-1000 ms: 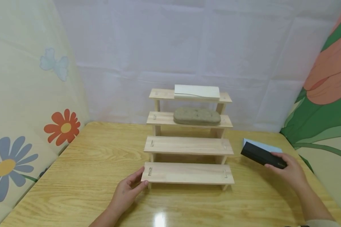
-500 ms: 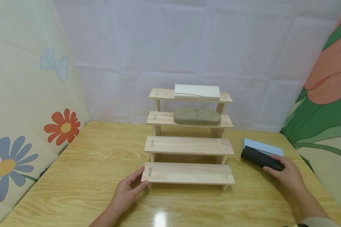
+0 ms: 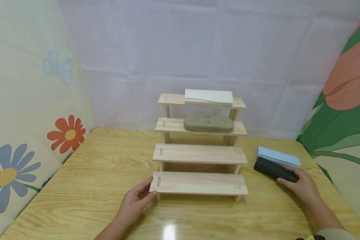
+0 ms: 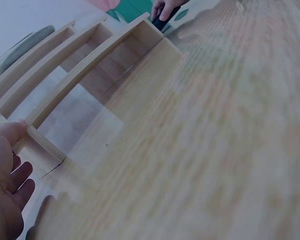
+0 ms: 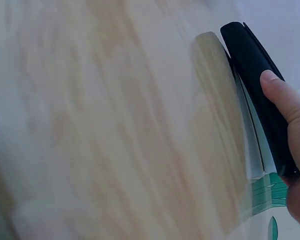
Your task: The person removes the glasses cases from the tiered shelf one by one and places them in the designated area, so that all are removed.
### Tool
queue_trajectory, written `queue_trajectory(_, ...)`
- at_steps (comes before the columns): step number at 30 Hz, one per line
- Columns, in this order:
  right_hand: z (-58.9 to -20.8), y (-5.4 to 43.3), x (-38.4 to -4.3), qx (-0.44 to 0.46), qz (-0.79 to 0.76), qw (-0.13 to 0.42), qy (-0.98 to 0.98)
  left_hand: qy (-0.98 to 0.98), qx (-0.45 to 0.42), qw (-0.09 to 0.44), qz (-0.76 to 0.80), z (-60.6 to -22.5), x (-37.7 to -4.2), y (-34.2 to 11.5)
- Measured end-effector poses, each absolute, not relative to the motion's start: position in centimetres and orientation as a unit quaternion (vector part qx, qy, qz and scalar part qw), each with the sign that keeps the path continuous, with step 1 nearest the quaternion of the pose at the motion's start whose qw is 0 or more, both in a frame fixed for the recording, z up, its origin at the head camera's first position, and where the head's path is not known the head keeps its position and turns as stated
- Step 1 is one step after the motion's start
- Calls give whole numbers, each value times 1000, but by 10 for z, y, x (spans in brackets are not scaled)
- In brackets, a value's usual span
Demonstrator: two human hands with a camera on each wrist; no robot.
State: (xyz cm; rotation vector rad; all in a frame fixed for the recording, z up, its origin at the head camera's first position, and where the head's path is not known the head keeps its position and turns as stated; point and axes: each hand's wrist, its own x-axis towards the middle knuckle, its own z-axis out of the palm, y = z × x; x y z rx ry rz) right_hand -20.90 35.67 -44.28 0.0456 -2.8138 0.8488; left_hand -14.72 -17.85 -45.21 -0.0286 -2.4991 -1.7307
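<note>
A pale wooden stepped display stand point(image 3: 199, 154) stands mid-table. My left hand point(image 3: 135, 201) holds the left end of its lowest step, thumb at the front corner; the left wrist view shows that thumb point(image 4: 12, 131) against the step's edge. On the right, my right hand point(image 3: 303, 186) grips the right end of a black glasses case point(image 3: 271, 168), thumb on the near side. The right wrist view shows the black case point(image 5: 257, 95) lengthwise under the thumb, its far fingers hidden. Just behind it lies a light blue glasses case point(image 3: 279, 156), partly covered.
A white glasses case point(image 3: 208, 96) lies on the top step, and a grey-green padded case point(image 3: 208, 122) on the step below. The wooden tabletop point(image 3: 114, 160) runs to a white cloth backdrop point(image 3: 132, 80). Flowered cloths hang at both sides.
My right hand has lowered the black case slightly toward the table, uncovering more of the blue case. The left hand and the stand stay put.
</note>
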Motion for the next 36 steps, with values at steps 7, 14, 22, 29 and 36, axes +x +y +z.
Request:
queue_trajectory(7,-445,359,-212,17,286,80,-955,-817,-13,47,-575,-452,-148,-179)
queue_trajectory(14,-446,360,-212,0,295,43,-955,-820,-9,46,-571,-452,-148,-178)
queue_trajectory(22,-448,360,-211,0,301,38,-953,-819,-5,47,-572,-452,-148,-178)
queue_trajectory(29,-449,361,-210,-7,308,43,-951,-818,-7,51,-572,-450,-147,-178)
queue_trajectory(36,-452,373,-200,-23,321,68,-944,-821,-5,51,-569,-450,-147,-178)
